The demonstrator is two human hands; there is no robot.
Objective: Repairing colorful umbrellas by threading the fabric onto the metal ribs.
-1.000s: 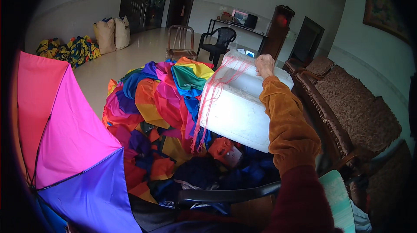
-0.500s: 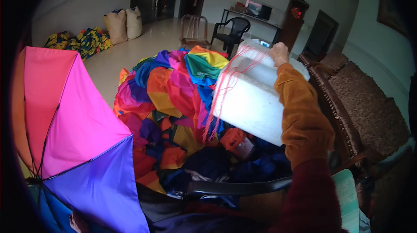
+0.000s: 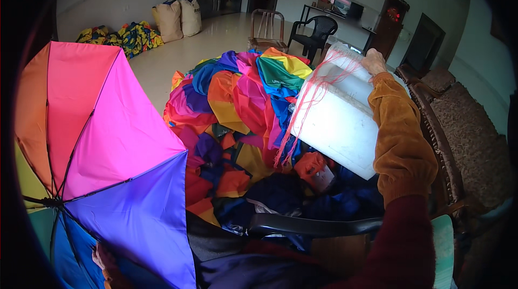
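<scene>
An opened multicoloured umbrella (image 3: 129,127) fills the left side, its inside with dark ribs facing me. Low on its blue panel, my left hand (image 3: 102,256) is closed at the canopy, partly cut off by shadow and the sleeve. My right arm reaches forward to a white foam box (image 3: 334,122) with hollows in its top. Over the box's left side hang loose red threads (image 3: 307,100), some running toward my right hand (image 3: 374,62). That hand is closed at the box's far top edge; what its fingers pinch is too small to make out.
A heap of colourful umbrella cloth (image 3: 232,89) lies ahead. Behind it stand a wooden chair (image 3: 267,27) and a black plastic chair (image 3: 318,33). Brown upholstered seating (image 3: 469,122) lines the right. Stuffed sacks (image 3: 168,19) stand by the far-left wall. A dark curved armrest (image 3: 313,225) is close in front.
The whole view has swung left, so things sit further right in it. More of the umbrella's ribs and of my left hand shows. My right hand stays at the foam box.
</scene>
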